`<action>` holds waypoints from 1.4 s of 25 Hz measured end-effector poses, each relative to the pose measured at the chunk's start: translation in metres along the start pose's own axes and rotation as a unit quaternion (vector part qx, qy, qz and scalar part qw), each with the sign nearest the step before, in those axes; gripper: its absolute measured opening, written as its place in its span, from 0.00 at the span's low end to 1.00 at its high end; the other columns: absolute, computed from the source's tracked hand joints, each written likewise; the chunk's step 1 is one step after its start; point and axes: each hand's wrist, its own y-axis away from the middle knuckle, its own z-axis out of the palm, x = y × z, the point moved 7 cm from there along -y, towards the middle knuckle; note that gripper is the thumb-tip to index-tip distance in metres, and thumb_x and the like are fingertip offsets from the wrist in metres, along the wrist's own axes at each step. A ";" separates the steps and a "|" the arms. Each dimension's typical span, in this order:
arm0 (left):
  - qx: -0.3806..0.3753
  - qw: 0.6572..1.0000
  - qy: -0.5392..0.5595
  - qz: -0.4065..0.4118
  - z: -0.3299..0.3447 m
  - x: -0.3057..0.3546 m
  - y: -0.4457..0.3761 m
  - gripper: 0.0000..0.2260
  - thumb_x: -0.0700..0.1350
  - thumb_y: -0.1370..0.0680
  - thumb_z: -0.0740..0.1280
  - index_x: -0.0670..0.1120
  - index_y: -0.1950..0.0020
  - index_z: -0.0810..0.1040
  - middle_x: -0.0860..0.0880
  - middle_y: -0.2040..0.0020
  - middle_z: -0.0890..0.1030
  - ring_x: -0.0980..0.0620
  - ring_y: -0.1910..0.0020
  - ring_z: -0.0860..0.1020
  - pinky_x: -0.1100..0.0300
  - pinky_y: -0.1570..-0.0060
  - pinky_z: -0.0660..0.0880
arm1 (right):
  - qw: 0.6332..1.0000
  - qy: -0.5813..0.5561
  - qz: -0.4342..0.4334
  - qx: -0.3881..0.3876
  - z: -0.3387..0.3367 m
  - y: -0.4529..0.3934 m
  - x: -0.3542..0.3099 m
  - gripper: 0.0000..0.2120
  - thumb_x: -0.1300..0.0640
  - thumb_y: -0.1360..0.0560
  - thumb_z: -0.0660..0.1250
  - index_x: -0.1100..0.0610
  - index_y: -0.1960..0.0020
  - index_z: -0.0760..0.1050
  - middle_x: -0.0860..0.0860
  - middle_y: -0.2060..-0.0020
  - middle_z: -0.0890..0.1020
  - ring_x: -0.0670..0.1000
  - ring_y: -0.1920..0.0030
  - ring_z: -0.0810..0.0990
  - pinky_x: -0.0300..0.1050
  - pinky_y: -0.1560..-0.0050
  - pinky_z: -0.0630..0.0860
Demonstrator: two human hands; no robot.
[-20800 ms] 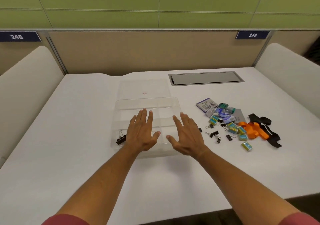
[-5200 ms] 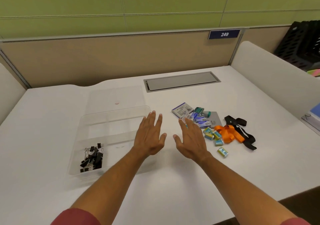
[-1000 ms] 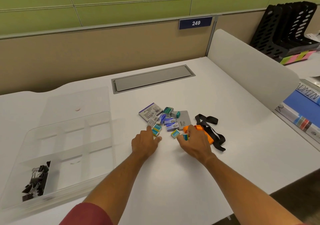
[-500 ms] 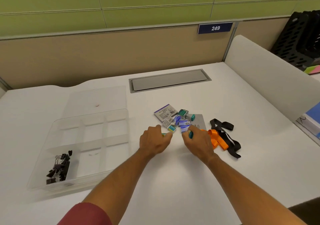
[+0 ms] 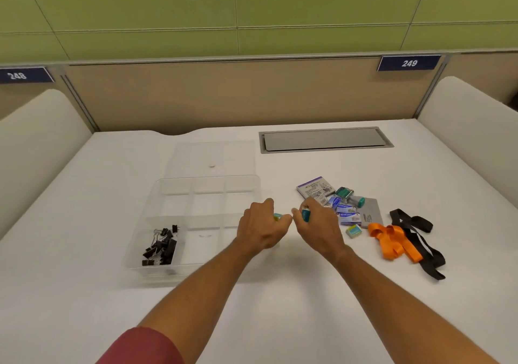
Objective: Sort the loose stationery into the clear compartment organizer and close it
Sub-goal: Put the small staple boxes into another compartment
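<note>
Organizer (image 5: 179, 195) sits open at desk centre-left, its clear lid (image 5: 210, 157) lying flat behind it; binder clips (image 5: 160, 247) fill the near-left compartment, the rest look empty. Left hand (image 5: 259, 230) is curled around a small teal-yellow box (image 5: 277, 217) over the organizer's right edge; right hand (image 5: 318, 229) is closed on a teal box (image 5: 306, 213) just beside it. Risks: loose fistfuls can shed a box onto the desk, and the clear dividers are hard to read, so boxes may land in the wrong cell or straddle a wall and block the lid. One teal box (image 5: 353, 230) remains by the orange ribbon (image 5: 392, 241) and is easy to miss. Versus half a second ago: both hands have lifted off the pile (image 5: 336, 203) and moved left toward the organizer, carrying the boxes.
</note>
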 end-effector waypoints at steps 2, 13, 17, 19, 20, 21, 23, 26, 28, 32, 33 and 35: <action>0.001 1.000 0.011 -0.001 -0.009 -0.011 0.003 0.19 0.63 0.33 0.55 0.47 0.60 0.68 0.48 0.65 0.73 0.46 0.65 0.74 0.57 0.70 0.69 | 1.000 -0.002 -0.007 -0.004 0.009 0.001 -0.015 0.10 0.48 0.25 0.67 0.53 0.58 0.71 0.50 0.68 0.77 0.51 0.68 0.74 0.41 0.69 0.64; -0.031 0.995 0.011 0.095 -0.013 -0.017 0.011 0.18 0.59 0.34 0.67 0.49 0.54 0.68 0.50 0.61 0.76 0.50 0.62 0.76 0.60 0.67 0.75 | 0.999 0.033 0.042 -0.003 0.015 0.015 -0.015 0.10 0.47 0.24 0.65 0.53 0.55 0.70 0.50 0.65 0.78 0.50 0.64 0.76 0.37 0.69 0.65; -0.021 0.994 -0.001 0.110 -0.012 -0.009 0.011 0.18 0.59 0.34 0.67 0.50 0.55 0.68 0.50 0.60 0.74 0.51 0.62 0.74 0.61 0.66 0.71 | 0.998 0.032 0.053 0.000 0.010 0.017 0.000 0.09 0.47 0.24 0.66 0.53 0.55 0.71 0.50 0.63 0.79 0.50 0.63 0.77 0.39 0.65 0.67; -0.019 0.993 0.001 0.120 -0.011 -0.003 0.011 0.18 0.60 0.35 0.67 0.50 0.56 0.67 0.51 0.61 0.72 0.52 0.64 0.71 0.63 0.67 0.66 | 0.998 0.035 0.050 -0.024 0.012 0.018 0.007 0.07 0.49 0.24 0.66 0.53 0.53 0.74 0.50 0.59 0.81 0.50 0.59 0.78 0.43 0.60 0.74; -0.015 0.992 0.003 0.126 -0.011 0.000 0.011 0.17 0.59 0.35 0.67 0.50 0.57 0.67 0.51 0.63 0.71 0.52 0.65 0.69 0.63 0.68 0.64 | 0.997 0.039 0.045 -0.042 0.013 0.019 0.011 0.06 0.50 0.24 0.66 0.52 0.52 0.75 0.49 0.58 0.82 0.50 0.58 0.79 0.46 0.57 0.77; -0.011 0.991 0.005 0.131 -0.011 0.003 0.012 0.17 0.59 0.36 0.67 0.49 0.59 0.66 0.51 0.64 0.71 0.52 0.67 0.69 0.63 0.68 0.64 | 0.997 0.043 0.040 -0.059 0.015 0.020 0.014 0.05 0.51 0.25 0.66 0.51 0.52 0.76 0.48 0.56 0.83 0.49 0.56 0.79 0.47 0.54 0.78; -0.009 0.991 0.003 0.137 -0.010 0.008 0.012 0.17 0.56 0.36 0.69 0.48 0.61 0.66 0.51 0.68 0.70 0.52 0.69 0.68 0.61 0.69 0.64 | 0.995 0.049 0.031 -0.081 0.017 0.022 0.020 0.04 0.51 0.25 0.67 0.50 0.52 0.78 0.46 0.55 0.83 0.48 0.55 0.79 0.46 0.53 0.77; -0.036 0.989 -0.014 0.140 -0.002 0.016 0.015 0.14 0.46 0.37 0.71 0.47 0.63 0.66 0.51 0.71 0.69 0.51 0.71 0.67 0.62 0.72 0.64 | 0.993 0.048 0.034 -0.098 0.019 0.023 0.029 0.05 0.50 0.25 0.67 0.49 0.51 0.78 0.46 0.54 0.83 0.46 0.56 0.78 0.42 0.55 0.76; -0.058 0.987 -0.020 0.145 0.006 0.022 0.018 0.12 0.40 0.37 0.69 0.47 0.64 0.65 0.50 0.71 0.70 0.51 0.71 0.66 0.61 0.72 0.63 | 0.993 0.042 0.040 -0.106 0.019 0.024 0.034 0.06 0.50 0.25 0.67 0.50 0.50 0.77 0.47 0.53 0.83 0.47 0.56 0.78 0.42 0.54 0.77; -0.106 0.980 -0.059 0.158 0.021 0.037 0.028 0.09 0.41 0.33 0.67 0.47 0.53 0.76 0.49 0.60 0.75 0.49 0.60 0.73 0.59 0.64 0.67 | 0.993 0.043 0.036 -0.107 0.015 0.024 0.045 0.06 0.50 0.25 0.67 0.51 0.49 0.77 0.48 0.54 0.83 0.47 0.57 0.77 0.40 0.55 0.74; -0.115 0.977 -0.078 0.163 0.026 0.040 0.031 0.09 0.42 0.31 0.65 0.47 0.52 0.78 0.49 0.58 0.74 0.49 0.58 0.73 0.59 0.63 0.67 | 0.993 0.044 0.033 -0.108 0.015 0.023 0.047 0.06 0.50 0.25 0.67 0.51 0.49 0.77 0.48 0.54 0.83 0.47 0.57 0.77 0.40 0.55 0.73; -0.122 0.971 -0.120 0.166 0.034 0.043 0.039 0.06 0.43 0.29 0.62 0.45 0.57 0.79 0.47 0.58 0.72 0.47 0.59 0.73 0.59 0.65 0.65 | 0.992 0.042 0.027 -0.113 0.014 0.022 0.051 0.06 0.51 0.24 0.67 0.51 0.49 0.77 0.49 0.53 0.83 0.47 0.56 0.78 0.40 0.55 0.73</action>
